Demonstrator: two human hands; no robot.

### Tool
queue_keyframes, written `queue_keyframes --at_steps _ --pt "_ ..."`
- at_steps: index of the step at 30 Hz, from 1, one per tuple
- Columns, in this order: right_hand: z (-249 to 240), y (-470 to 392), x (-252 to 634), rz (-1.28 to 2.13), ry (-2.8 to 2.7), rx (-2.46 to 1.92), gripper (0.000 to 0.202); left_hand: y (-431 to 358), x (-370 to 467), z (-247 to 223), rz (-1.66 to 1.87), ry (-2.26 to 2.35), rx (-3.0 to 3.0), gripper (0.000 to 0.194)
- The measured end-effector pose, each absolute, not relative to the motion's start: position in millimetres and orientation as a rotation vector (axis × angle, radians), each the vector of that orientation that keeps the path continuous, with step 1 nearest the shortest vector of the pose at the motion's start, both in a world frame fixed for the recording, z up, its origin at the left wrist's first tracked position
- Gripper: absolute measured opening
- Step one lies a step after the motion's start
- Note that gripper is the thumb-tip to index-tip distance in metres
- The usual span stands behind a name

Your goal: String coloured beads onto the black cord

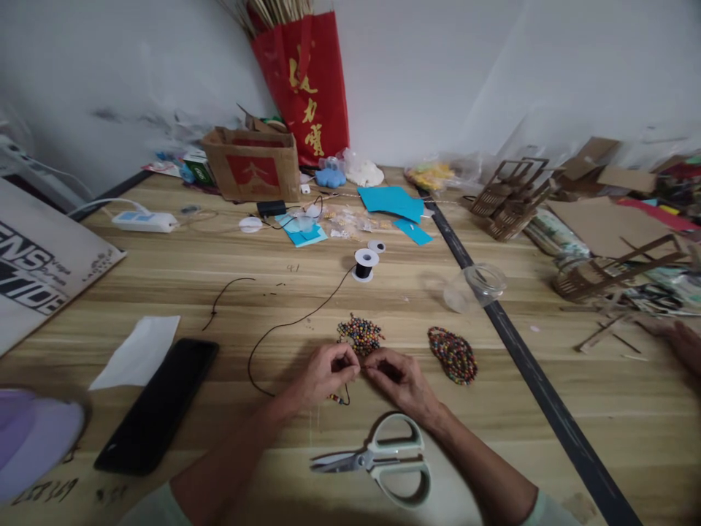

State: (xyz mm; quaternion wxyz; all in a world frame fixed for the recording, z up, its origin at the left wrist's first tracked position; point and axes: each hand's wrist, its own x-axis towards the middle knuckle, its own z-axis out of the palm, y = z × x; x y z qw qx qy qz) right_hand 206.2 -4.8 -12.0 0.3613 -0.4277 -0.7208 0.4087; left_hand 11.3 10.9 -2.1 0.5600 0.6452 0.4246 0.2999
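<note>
My left hand (327, 372) is closed in a pinch on the black cord. A few coloured beads (336, 399) are strung on the cord just below that hand. Fingertip to fingertip with it, my right hand (402, 380) pinches what looks like a small bead, mostly hidden by the fingers. Right behind both hands lies a pile of loose coloured beads (360, 334). The black cord (293, 322) curves left across the table from a white spool (364, 266). A coiled bead string (452, 355) rests to the right. Scissors (377, 460) lie in front of my hands.
A black phone (158, 405) and white paper (139, 351) lie on the left, near a short cut cord (219, 296). A clear plastic cup (475, 286) and small brown baskets (596, 270) stand on the right. Another person's hand (684, 343) shows at the right edge.
</note>
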Motion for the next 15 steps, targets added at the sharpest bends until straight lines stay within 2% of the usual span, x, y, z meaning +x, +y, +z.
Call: queue_keyframes --at_steps 15 --pt "-13.3 -4.0 207.2 1.103 -1.852 -1.073 0.011 10.3 11.6 -3.8 0.712 1.012 1.540 0.010"
